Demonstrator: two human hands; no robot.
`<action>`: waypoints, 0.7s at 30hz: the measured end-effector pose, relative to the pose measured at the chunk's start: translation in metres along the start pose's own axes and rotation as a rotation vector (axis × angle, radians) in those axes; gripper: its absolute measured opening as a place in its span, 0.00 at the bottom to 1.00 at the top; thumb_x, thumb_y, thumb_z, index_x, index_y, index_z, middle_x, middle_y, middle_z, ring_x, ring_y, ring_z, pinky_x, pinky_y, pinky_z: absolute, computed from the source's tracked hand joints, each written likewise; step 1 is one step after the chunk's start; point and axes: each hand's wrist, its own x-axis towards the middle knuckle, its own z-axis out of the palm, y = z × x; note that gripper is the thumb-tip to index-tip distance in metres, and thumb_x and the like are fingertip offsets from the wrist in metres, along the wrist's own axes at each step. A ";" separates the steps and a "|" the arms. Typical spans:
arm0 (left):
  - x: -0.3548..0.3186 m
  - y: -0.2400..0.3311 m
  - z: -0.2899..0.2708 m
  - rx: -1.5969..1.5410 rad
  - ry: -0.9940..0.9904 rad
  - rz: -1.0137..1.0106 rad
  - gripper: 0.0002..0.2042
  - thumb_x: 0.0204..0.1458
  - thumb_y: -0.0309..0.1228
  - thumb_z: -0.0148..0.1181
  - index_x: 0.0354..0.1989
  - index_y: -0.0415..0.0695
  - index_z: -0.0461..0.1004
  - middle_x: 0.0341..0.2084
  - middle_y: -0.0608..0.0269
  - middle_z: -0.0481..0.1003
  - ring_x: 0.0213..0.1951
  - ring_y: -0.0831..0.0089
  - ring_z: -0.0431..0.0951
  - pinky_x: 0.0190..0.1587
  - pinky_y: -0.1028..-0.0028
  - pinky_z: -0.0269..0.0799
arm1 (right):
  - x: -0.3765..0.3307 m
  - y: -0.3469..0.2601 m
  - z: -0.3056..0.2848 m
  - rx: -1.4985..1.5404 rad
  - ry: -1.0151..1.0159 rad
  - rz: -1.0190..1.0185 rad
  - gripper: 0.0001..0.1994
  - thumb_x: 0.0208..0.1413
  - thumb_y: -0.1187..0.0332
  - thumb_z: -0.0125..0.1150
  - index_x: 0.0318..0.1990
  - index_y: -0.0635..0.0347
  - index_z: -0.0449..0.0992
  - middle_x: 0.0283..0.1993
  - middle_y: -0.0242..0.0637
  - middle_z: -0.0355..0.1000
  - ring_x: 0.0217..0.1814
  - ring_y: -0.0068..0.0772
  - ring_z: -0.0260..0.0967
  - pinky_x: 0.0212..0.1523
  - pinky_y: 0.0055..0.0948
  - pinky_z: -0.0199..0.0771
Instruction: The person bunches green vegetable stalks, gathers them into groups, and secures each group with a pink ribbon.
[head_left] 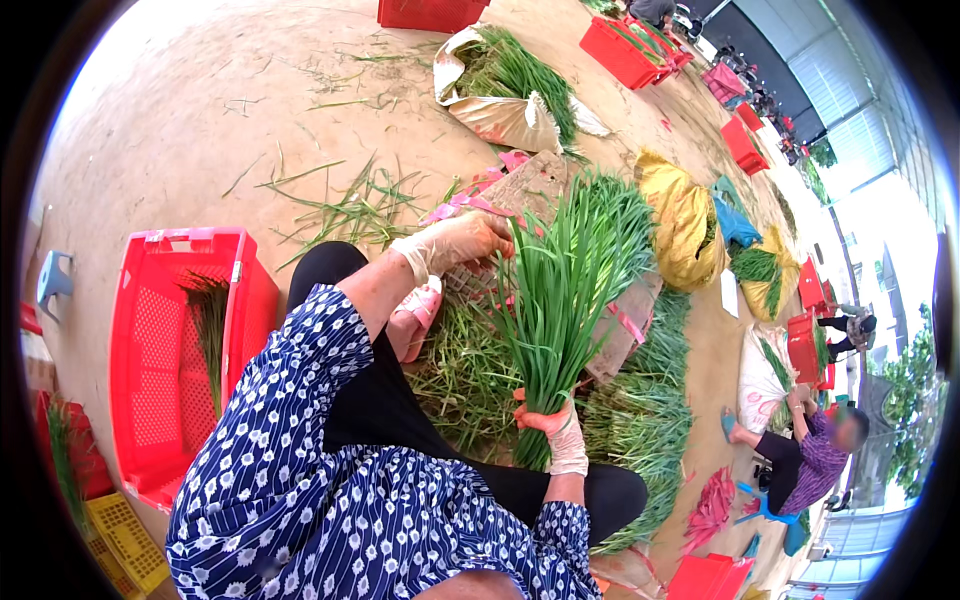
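My right hand (552, 428), in a pale glove, wraps round the lower stems of a bunch of chives (560, 300). The bunch stands up with its long flat green leaves fanned out above my fist. To the left of the leaves is my gloved left hand (465, 245), its fingers curled together; what they pinch, if anything, I cannot make out. Pink strips (470, 205) lie just beyond that hand, on a worn board (535, 185). More chives (640, 410) are heaped to the right, and loose trimmings (460, 375) cover the ground between my legs.
A red crate (180, 350) with a few stalks stands at my left. Ahead lies a white sack (505, 120) full of greens. Yellow sacks (685, 225) are at the far right of the heap. Another person (800, 460) sits on a blue stool at the right, near red crates.
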 end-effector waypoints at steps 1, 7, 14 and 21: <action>-0.005 -0.002 0.008 -0.141 0.014 0.012 0.07 0.59 0.30 0.60 0.39 0.43 0.82 0.26 0.66 0.78 0.26 0.74 0.77 0.26 0.71 0.77 | 0.001 -0.002 0.001 0.007 -0.010 -0.005 0.26 0.44 0.80 0.71 0.55 0.69 0.73 0.45 0.48 0.79 0.33 0.37 0.78 0.30 0.34 0.80; -0.005 -0.001 0.028 -0.023 0.151 0.207 0.06 0.54 0.26 0.59 0.34 0.41 0.82 0.18 0.62 0.78 0.23 0.69 0.79 0.31 0.65 0.75 | -0.001 -0.006 0.000 0.044 0.002 0.023 0.28 0.41 0.84 0.70 0.54 0.67 0.73 0.45 0.48 0.79 0.33 0.39 0.78 0.27 0.35 0.80; 0.002 0.004 0.002 0.029 0.279 0.158 0.12 0.60 0.34 0.54 0.39 0.44 0.84 0.25 0.62 0.81 0.21 0.71 0.77 0.26 0.70 0.74 | -0.003 -0.006 -0.003 0.095 -0.011 0.021 0.29 0.40 0.85 0.68 0.55 0.67 0.72 0.45 0.48 0.78 0.32 0.38 0.78 0.27 0.36 0.80; -0.001 0.005 0.007 -0.460 0.010 0.101 0.11 0.59 0.29 0.58 0.48 0.45 0.80 0.27 0.74 0.74 0.23 0.81 0.71 0.25 0.76 0.70 | 0.001 0.001 -0.006 0.058 -0.047 -0.025 0.23 0.42 0.81 0.69 0.50 0.69 0.77 0.47 0.48 0.78 0.34 0.38 0.79 0.29 0.36 0.82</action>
